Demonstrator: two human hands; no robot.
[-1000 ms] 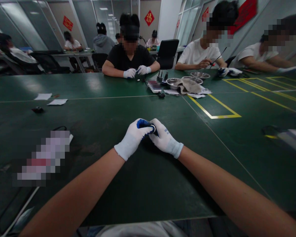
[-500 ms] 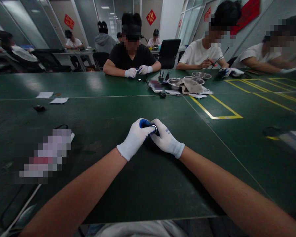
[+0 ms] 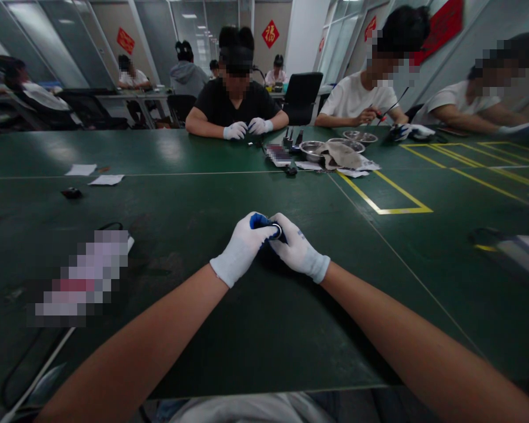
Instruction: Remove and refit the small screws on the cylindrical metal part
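Observation:
Both my hands wear white gloves with blue on the palm side and meet over the middle of the green table (image 3: 264, 341). Between them is a small dark round piece with a shiny silver ring (image 3: 277, 231) at its end. My left hand (image 3: 242, 247) is closed on it from the left, thumb along the near side. From the right, my right hand (image 3: 297, 247) closes round the same piece. The fingers hide most of it, so its kind cannot be made out.
On the left lies a blurred-out flat device (image 3: 86, 273) with a cable. Beyond it are white papers (image 3: 106, 180) and a small black object (image 3: 72, 193). Metal bowls (image 3: 311, 150) and a cloth (image 3: 340, 156) stand across the table, near yellow tape (image 3: 405, 210). Co-workers sit opposite.
My hands keep nearly the same place and hold on the dark ringed piece. The whole view has shifted very slightly.

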